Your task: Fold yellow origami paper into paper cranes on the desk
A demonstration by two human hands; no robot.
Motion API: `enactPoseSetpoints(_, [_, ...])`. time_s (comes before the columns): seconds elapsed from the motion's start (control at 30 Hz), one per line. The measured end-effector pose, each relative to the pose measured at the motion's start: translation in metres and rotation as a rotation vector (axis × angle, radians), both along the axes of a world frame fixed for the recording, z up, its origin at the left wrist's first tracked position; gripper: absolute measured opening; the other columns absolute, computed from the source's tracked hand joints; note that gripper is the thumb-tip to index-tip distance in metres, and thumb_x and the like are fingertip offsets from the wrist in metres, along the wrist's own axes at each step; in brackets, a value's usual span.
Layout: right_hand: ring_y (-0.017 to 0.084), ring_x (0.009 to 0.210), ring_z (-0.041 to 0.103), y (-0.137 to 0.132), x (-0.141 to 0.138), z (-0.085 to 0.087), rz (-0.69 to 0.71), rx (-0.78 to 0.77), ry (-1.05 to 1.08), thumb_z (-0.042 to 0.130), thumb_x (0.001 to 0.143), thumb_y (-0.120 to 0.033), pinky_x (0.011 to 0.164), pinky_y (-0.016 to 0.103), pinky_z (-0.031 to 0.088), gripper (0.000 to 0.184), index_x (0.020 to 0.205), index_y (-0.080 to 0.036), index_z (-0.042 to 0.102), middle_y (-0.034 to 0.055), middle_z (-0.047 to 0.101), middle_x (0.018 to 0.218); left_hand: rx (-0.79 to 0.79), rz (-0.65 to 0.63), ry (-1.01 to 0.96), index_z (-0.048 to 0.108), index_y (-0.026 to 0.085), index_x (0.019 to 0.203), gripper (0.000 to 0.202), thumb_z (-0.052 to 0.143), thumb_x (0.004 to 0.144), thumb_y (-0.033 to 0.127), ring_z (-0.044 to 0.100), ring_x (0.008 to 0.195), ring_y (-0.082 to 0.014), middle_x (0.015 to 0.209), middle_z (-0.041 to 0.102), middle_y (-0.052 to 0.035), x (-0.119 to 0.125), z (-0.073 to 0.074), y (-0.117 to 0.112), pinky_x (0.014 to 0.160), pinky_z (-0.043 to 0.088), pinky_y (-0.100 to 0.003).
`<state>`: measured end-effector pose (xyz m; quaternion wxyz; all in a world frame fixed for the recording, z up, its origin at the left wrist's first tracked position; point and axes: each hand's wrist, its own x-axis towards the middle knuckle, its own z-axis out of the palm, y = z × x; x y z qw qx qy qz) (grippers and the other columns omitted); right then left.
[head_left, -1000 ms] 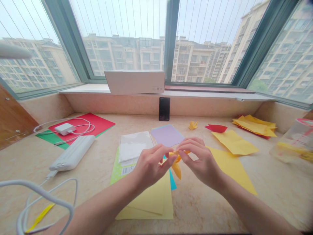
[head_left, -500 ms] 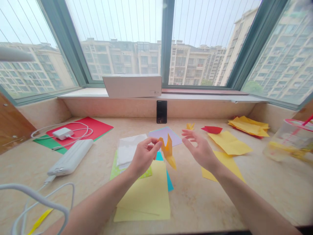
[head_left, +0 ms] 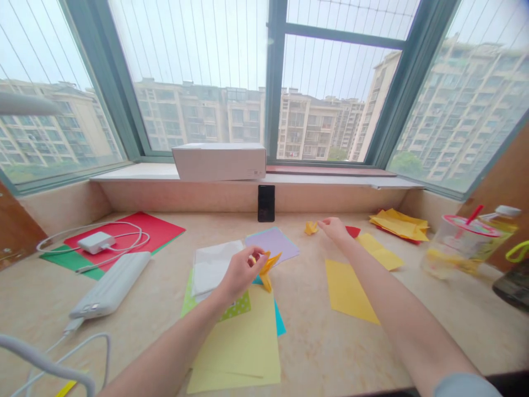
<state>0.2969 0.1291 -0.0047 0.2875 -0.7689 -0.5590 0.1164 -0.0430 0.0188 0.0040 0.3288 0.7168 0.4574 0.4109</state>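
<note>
My left hand [head_left: 243, 268] pinches an orange folded-paper figure [head_left: 268, 270] with pointed tips, held above the stack of coloured paper. To the right, my right hand [head_left: 334, 228] reaches out low over the counter. Its fingertips are beside a small yellow-orange folded-paper figure [head_left: 311, 227]; whether they touch it I cannot tell. Partly covered by my right hand and forearm are a red folded paper [head_left: 352, 231] and yellow sheets [head_left: 349, 286]. Below my left hand lie a pale yellow sheet [head_left: 242, 342], a green dotted sheet [head_left: 237, 309] and white paper [head_left: 212, 264].
A black phone [head_left: 266, 203] leans against the back wall, below a white box [head_left: 219, 161] on the sill. Left are a white power bank [head_left: 111, 285], a charger [head_left: 96, 242] and red paper [head_left: 144, 231]. Right are a yellow paper pile [head_left: 399, 223] and a plastic cup [head_left: 454, 248].
My right hand has moved forward to the small folded-paper figure. The orange figure has turned in my left hand. The whole view has shifted, showing more on the right.
</note>
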Motion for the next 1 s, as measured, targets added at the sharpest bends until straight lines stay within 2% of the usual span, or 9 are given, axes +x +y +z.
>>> enactPoseSetpoints(0.17, [0.023, 0.105, 0.064, 0.018, -0.014, -0.015, 0.019, -0.086, -0.007, 0.060, 0.097, -0.033, 0.088, 0.044, 0.056, 0.032, 0.125, -0.018, 0.059, 0.0096, 0.061, 0.126, 0.101, -0.011, 0.201, 0.067, 0.017, 0.110, 0.037, 0.062, 0.085, 0.043, 0.055, 0.056, -0.0135, 0.074, 0.063, 0.0001, -0.009, -0.005, 0.008, 0.055, 0.042, -0.025])
enactPoseSetpoints(0.3, [0.023, 0.106, 0.064, 0.019, -0.018, -0.017, 0.092, -0.064, -0.025, 0.060, 0.097, -0.033, 0.089, 0.044, 0.056, 0.031, 0.125, -0.018, 0.059, 0.0095, 0.061, 0.127, 0.168, -0.024, 0.360, 0.068, 0.017, 0.116, 0.040, 0.063, 0.086, 0.042, 0.058, 0.060, -0.0161, 0.078, 0.066, -0.0018, -0.010, -0.004, 0.006, 0.060, 0.045, -0.027])
enactPoseSetpoints(0.43, [0.022, 0.101, 0.066, 0.000, -0.013, -0.011, 0.273, 0.032, -0.035, 0.060, 0.097, -0.034, 0.086, 0.042, 0.056, 0.029, 0.120, -0.016, 0.062, 0.0082, 0.065, 0.120, 0.264, -0.039, 0.468, 0.067, 0.017, 0.122, 0.041, 0.059, 0.090, 0.041, 0.063, 0.071, -0.0189, 0.088, 0.069, -0.0050, -0.005, -0.001, 0.001, 0.070, 0.047, -0.029])
enactPoseSetpoints(0.53, [0.021, 0.083, 0.067, -0.023, -0.006, -0.009, 0.397, 0.107, -0.031, 0.060, 0.094, -0.035, 0.077, 0.033, 0.052, 0.022, 0.090, -0.016, 0.071, 0.0023, 0.073, 0.088, 0.281, -0.032, 0.535, 0.062, 0.016, 0.129, 0.047, 0.056, 0.092, 0.044, 0.065, 0.080, -0.0215, 0.094, 0.070, -0.0068, 0.001, -0.002, 0.001, 0.074, 0.047, -0.031])
enactPoseSetpoints(0.6, [0.020, 0.078, 0.066, -0.037, -0.003, -0.009, 0.456, 0.154, -0.020, 0.059, 0.090, -0.033, 0.071, 0.030, 0.049, 0.021, 0.084, -0.018, 0.073, 0.0021, 0.074, 0.082, 0.252, -0.028, 0.570, 0.060, 0.016, 0.132, 0.050, 0.054, 0.092, 0.046, 0.066, 0.085, -0.0242, 0.096, 0.071, -0.0080, 0.007, -0.002, 0.002, 0.075, 0.047, -0.032])
enactPoseSetpoints(0.73, [0.020, 0.074, 0.064, -0.051, 0.001, -0.014, 0.520, 0.204, 0.001, 0.059, 0.085, -0.028, 0.067, 0.028, 0.045, 0.017, 0.083, -0.019, 0.074, 0.0030, 0.074, 0.079, 0.175, -0.058, 0.623, 0.068, 0.018, 0.120, 0.042, 0.061, 0.086, 0.042, 0.067, 0.082, -0.0270, 0.084, 0.071, -0.0064, 0.019, 0.001, 0.007, 0.069, 0.044, -0.031])
enactPoseSetpoints(0.87, [0.019, 0.073, 0.064, -0.050, 0.004, -0.020, 0.530, 0.225, 0.027, 0.061, 0.082, -0.021, 0.066, 0.026, 0.045, 0.012, 0.079, -0.020, 0.073, 0.0027, 0.074, 0.077, 0.121, -0.042, 0.608, 0.071, 0.021, 0.102, 0.025, 0.063, 0.081, 0.033, 0.063, 0.066, -0.0219, 0.069, 0.066, -0.0018, 0.023, 0.009, 0.013, 0.060, 0.038, -0.027])
enactPoseSetpoints(0.93, [0.019, 0.071, 0.063, -0.048, 0.006, -0.023, 0.518, 0.233, 0.043, 0.062, 0.081, -0.019, 0.066, 0.025, 0.045, 0.011, 0.077, -0.020, 0.072, 0.0022, 0.073, 0.075, 0.100, -0.034, 0.569, 0.070, 0.020, 0.090, 0.017, 0.063, 0.081, 0.033, 0.060, 0.064, -0.0200, 0.067, 0.064, -0.0014, 0.023, 0.014, 0.018, 0.058, 0.036, -0.026])
enactPoseSetpoints(1.0, [0.018, 0.070, 0.063, -0.047, 0.007, -0.026, 0.504, 0.240, 0.058, 0.062, 0.081, -0.018, 0.066, 0.025, 0.046, 0.011, 0.076, -0.020, 0.072, 0.0020, 0.073, 0.074, 0.084, -0.029, 0.504, 0.068, 0.019, 0.087, 0.018, 0.062, 0.082, 0.036, 0.058, 0.063, -0.0182, 0.068, 0.063, -0.0010, 0.026, 0.018, 0.026, 0.057, 0.036, -0.025])
